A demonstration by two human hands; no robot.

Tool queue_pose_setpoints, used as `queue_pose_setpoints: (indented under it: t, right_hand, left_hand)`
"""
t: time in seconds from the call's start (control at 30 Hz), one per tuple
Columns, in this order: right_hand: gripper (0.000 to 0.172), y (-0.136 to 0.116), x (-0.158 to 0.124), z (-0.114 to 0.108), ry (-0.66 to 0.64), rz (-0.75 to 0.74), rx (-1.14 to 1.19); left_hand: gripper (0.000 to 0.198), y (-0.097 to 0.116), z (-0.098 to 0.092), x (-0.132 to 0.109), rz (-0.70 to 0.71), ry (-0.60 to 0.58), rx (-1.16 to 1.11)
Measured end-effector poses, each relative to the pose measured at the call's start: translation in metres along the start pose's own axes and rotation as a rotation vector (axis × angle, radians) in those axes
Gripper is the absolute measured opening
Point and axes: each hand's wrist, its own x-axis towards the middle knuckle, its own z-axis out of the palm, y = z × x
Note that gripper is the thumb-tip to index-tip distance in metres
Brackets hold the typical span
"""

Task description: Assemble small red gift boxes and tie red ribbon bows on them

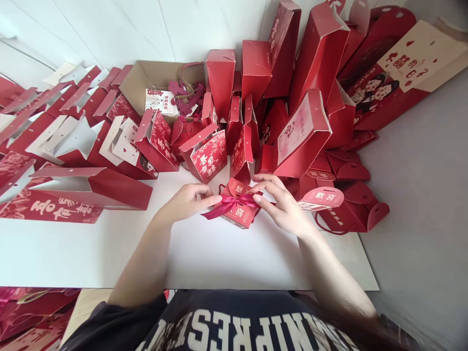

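Note:
A small red gift box (249, 218) with gold lettering sits on the white table in front of me. Across its top lies a magenta ribbon (229, 200) tied in a bow, one tail hanging over the left side. My left hand (190, 201) is beside the box with fingers curled, its thumb and a fingertip closed at the bow's left loop. From the other side my right hand (281, 204) reaches over the box's right edge, thumb and fingers at the right loop. Part of that loop is hidden behind the fingertips.
Red gift bags (209, 157) stand close behind the box. Many more bags (120, 187) fill the left side. Taller bags (303, 136) and handled boxes (351, 209) crowd the right by the wall. A cardboard box (137, 87) at the back holds ribbons and cards.

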Motion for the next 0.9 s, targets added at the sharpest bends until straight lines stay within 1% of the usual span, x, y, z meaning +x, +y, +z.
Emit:
queue_pose_setpoints:
  t: [0.07,0.13,0.17,0.23,0.3,0.37,0.47,0.53,0.6,0.77,0.9]
  right_hand:
    - [0.014,0.002,0.004,-0.001,-0.068,0.003,0.053]
    - [0.014,0.004,0.007,-0.002,-0.128,-0.003,0.109]
    - [0.014,0.006,0.009,-0.001,-0.148,-0.005,0.138]
    - [0.016,0.009,0.011,0.000,-0.178,0.005,0.195]
    - [0.018,0.013,0.011,0.002,-0.197,0.027,0.263]
    - [0.019,0.016,0.009,0.004,-0.203,0.050,0.339]
    - [0.019,0.018,0.005,0.010,-0.159,0.087,0.432]
    - [0.020,0.017,0.003,0.014,-0.121,0.115,0.437]
    - [0.021,0.015,0.001,0.017,-0.098,0.139,0.426]
    - [0.032,0.012,0.001,0.018,-0.085,0.201,0.495]
    - [0.036,0.013,0.001,0.018,-0.092,0.271,0.555]
  left_hand:
    - [0.044,-0.003,-0.009,-0.002,-0.062,-0.173,0.046]
    - [0.041,-0.004,-0.012,-0.003,-0.090,-0.336,-0.020]
    - [0.040,-0.003,-0.011,-0.003,-0.102,-0.396,-0.073]
    - [0.041,-0.002,-0.008,-0.002,-0.127,-0.471,-0.160]
    - [0.041,-0.001,-0.004,-0.001,-0.127,-0.467,-0.179]
    - [0.039,-0.002,-0.002,0.001,-0.098,-0.372,-0.180]
    - [0.038,-0.008,-0.004,0.004,-0.071,-0.187,-0.206]
    - [0.039,-0.010,-0.006,0.005,-0.075,-0.145,-0.243]
    - [0.038,-0.010,-0.006,0.004,-0.076,-0.156,-0.265]
    - [0.033,-0.005,-0.008,0.002,-0.035,-0.269,-0.240]
    - [0.030,-0.004,-0.010,0.002,0.014,-0.278,-0.194]
